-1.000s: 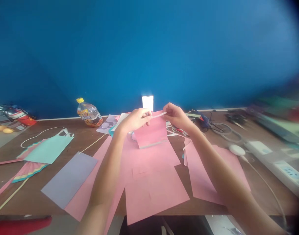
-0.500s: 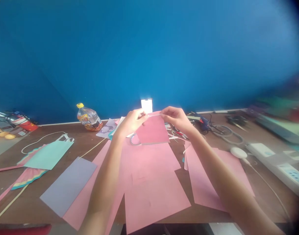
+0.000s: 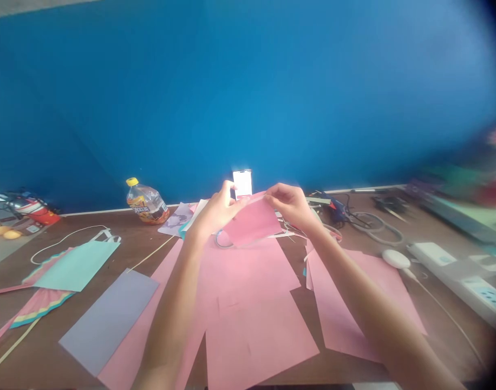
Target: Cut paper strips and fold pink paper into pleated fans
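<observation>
Ahead of me a small pink sheet of paper (image 3: 252, 223) is held up, tilted, above larger pink sheets (image 3: 256, 303). A paler narrow band runs along its top edge; whether it is a fold or a strip I cannot tell. My right hand (image 3: 289, 203) pinches the top right corner between thumb and fingers. On the other side, the thumb of my left hand (image 3: 217, 211) presses along the top edge, its index finger raised away from the paper. The remaining left fingers are hidden. Below the held sheet shows part of a thin pale ring (image 3: 222, 239).
A bottle (image 3: 147, 203) and a bright-screened phone (image 3: 242, 183) stand by the blue wall. To the left lie a mint paper piece (image 3: 79, 264) and a lilac sheet (image 3: 112, 317). A power strip (image 3: 459, 273), a white round device (image 3: 396, 258) and cables are on the right.
The small pink sheet has tilted, its left side lower. My left index finger has lifted and opened away from the thumb. The whole view has shifted slightly.
</observation>
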Available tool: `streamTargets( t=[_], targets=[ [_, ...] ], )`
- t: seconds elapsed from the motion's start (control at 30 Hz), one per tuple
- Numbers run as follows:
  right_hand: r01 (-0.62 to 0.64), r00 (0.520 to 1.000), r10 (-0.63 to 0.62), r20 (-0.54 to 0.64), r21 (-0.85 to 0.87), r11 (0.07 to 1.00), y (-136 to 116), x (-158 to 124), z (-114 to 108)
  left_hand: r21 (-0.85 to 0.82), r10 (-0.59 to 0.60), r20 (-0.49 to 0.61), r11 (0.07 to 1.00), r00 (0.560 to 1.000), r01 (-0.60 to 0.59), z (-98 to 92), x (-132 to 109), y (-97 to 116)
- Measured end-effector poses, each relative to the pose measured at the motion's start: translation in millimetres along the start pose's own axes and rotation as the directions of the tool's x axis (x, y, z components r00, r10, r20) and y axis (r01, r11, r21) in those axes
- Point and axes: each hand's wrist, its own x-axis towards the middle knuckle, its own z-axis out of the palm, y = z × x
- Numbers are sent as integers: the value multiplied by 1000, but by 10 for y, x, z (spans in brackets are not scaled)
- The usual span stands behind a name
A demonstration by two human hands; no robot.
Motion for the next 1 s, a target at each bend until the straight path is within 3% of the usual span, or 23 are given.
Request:
streamTargets(
  t=[0.33,0.57,0.77,1.0],
  targets=[
    [28,999,-26,-46,30,999,-23,-10,20,-5,84,28,996,996,-84,53,-13,91],
    [-5,982,5,-191,2,1000,-30,0,84,-91,77,73,993,994,-70,121,-16,120],
    [-58,951,80,-300,80,995,-47,-8,128,-28,96,-54,995,994,-98,165,0,115],
    [-71,960,106,-259,143,987,-99,12,117,-106,87,-160,989,983,-104,201,23,155]
  ],
)
